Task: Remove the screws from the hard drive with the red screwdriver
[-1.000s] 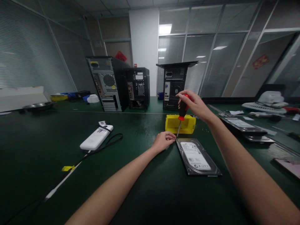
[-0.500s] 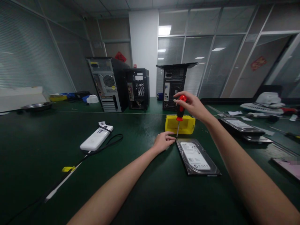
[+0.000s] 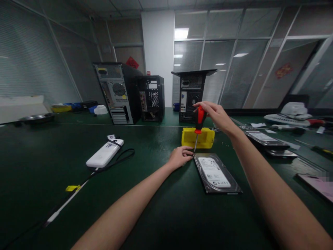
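Observation:
A hard drive [image 3: 214, 173] with a white label lies flat on the green table. My left hand [image 3: 179, 157] rests at its far left corner, fingertips pressed together against that corner; whether a small part is pinched there is hidden. In my right hand [image 3: 212, 113] is a screwdriver [image 3: 199, 118] with a red and black handle, gripped from above near the top. Its shaft points down, slightly tilted, and the tip meets the drive's far left corner beside my left fingertips. Just behind stands a yellow plastic bin [image 3: 208, 138].
Computer towers [image 3: 119, 93] line the back. A white power bank [image 3: 105, 152] with a black cable lies left. Stacked drives [image 3: 265, 139] sit right, near a pink-topped flat object [image 3: 317, 185] and a white cap-like item [image 3: 293, 113]. A metal dish [image 3: 36, 118] is far left.
The view has shifted slightly, moving everything a little to the left. My right fingers have changed position a little around the screwdriver handle; my left hand stays at the drive's corner.

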Demonstrator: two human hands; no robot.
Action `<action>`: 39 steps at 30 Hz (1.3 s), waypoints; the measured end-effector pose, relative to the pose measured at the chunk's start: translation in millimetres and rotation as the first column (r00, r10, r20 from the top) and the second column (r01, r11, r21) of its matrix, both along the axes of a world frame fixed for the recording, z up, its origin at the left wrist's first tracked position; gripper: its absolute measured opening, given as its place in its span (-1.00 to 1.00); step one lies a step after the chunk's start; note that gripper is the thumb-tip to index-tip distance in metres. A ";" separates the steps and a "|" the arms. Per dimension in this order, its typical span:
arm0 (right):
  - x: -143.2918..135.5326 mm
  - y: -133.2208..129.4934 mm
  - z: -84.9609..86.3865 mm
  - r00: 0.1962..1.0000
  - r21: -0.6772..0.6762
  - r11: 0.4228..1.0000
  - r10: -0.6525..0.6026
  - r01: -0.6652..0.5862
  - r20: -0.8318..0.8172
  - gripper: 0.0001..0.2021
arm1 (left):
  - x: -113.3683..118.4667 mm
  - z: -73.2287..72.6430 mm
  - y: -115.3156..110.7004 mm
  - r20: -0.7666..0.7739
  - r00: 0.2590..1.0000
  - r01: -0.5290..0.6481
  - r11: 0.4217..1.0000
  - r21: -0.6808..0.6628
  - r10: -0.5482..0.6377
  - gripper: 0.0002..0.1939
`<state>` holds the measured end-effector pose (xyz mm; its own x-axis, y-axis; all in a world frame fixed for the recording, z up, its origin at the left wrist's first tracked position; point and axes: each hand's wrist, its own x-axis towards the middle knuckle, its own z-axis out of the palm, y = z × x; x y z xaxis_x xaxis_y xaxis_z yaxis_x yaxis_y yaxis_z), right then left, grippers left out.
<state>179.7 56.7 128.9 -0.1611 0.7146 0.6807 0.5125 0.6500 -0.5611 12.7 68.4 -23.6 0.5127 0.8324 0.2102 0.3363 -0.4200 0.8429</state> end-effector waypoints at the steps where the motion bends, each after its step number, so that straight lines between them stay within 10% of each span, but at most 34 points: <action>1: 0.0 -1.2 0.6 1.000 0.008 1.000 -0.004 0.004 -0.016 -0.62 | 0.1 0.2 -0.3 0.000 1.000 0.001 1.000 0.004 -0.001 -0.55; 17: -10.5 -13.8 4.4 0.978 -0.121 0.988 0.072 -0.097 -0.198 -0.64 | 0.8 -0.3 -0.2 -0.005 1.000 -0.005 1.000 0.009 0.005 -0.61; 30: -0.4 -5.4 2.8 0.993 -0.026 0.993 -0.115 0.115 -0.029 -0.65 | 1.2 0.1 -0.3 0.000 1.000 -0.014 1.000 -0.006 0.014 -0.59; 39: -7.3 2.8 -4.3 0.937 -0.191 0.970 0.082 -0.154 -0.339 -0.83 | 0.6 -1.1 0.8 0.011 1.000 0.009 1.000 0.004 -0.009 -0.60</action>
<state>172.4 59.5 124.6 -0.0474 0.8370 0.5452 0.2046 0.5424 -0.8148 13.4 69.2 -24.7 0.5181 0.8269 0.2187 0.3235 -0.4261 0.8449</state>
